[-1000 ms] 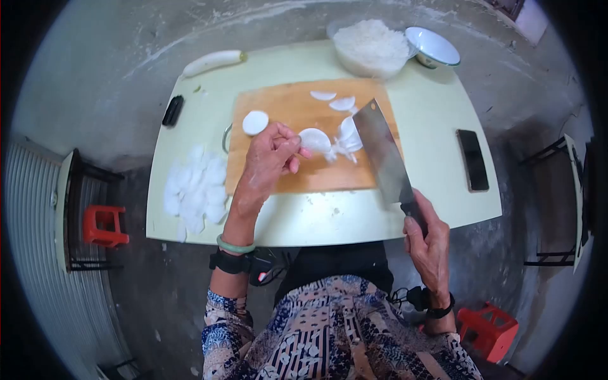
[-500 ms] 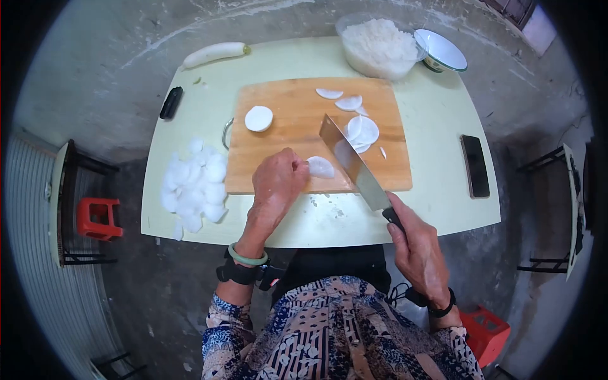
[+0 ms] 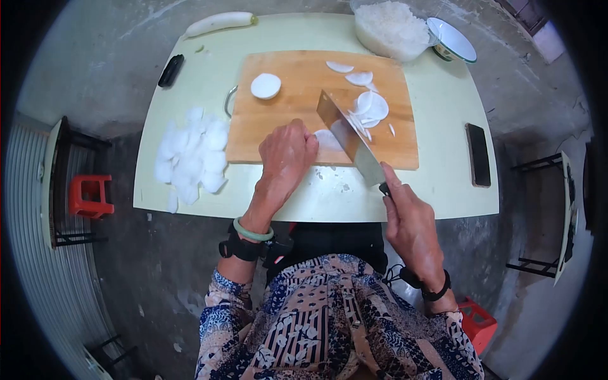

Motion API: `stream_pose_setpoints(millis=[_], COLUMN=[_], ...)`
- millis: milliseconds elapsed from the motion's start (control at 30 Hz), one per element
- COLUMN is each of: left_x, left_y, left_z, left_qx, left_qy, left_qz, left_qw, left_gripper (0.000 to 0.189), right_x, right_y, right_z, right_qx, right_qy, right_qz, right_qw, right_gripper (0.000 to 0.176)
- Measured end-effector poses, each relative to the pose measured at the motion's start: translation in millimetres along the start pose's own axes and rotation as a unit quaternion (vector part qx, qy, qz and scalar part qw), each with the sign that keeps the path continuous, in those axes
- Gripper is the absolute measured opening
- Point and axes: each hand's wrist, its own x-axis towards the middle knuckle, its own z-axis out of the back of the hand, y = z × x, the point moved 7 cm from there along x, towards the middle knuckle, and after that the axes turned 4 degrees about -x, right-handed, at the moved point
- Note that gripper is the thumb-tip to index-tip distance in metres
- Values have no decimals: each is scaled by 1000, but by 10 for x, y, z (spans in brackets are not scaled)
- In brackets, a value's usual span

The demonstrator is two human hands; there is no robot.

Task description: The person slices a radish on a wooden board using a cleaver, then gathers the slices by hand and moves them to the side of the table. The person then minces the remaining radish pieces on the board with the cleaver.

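My right hand (image 3: 411,225) is wrapped round the dark handle of a cleaver (image 3: 348,140), whose blade stands over the wooden cutting board (image 3: 297,66). My left hand (image 3: 288,152) is closed at the board's front edge, its fingers on the left end of a white radish slice (image 3: 328,140). The blade is at that slice's right side. Right of the blade lie round slices (image 3: 375,106) with thin strips beside them. Half-slices (image 3: 360,78) lie farther back. A cut radish piece (image 3: 265,86) sits at the board's back left.
Many thin slices (image 3: 193,155) are piled left of the board. A whole radish (image 3: 220,24) and a black object (image 3: 171,71) lie behind. At the back right are a bowl of white shreds (image 3: 391,30) and an enamel bowl (image 3: 453,41). A phone (image 3: 477,155) lies right.
Thin strips now lie right of the blade, beside the round slices. The slice by my left hand shows less of itself. The whole view has shifted, with the table higher in it.
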Motion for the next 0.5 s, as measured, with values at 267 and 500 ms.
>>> stream_pose_setpoints(millis=[267,500], left_x=[-11,247], left_y=[-48,-310], left_z=[-3,11], left_qx=[52,18], left_qy=[12,47], left_qz=[-60,-197], left_qw=[997,979], left_gripper=[13,6], right_x=[121,-4], right_y=[62,-73], right_z=[-136,1], right_qx=[-99,-88], right_qy=[-22,-26], right_qz=[66,35], right_qw=[993,995], right_gripper=[74,65])
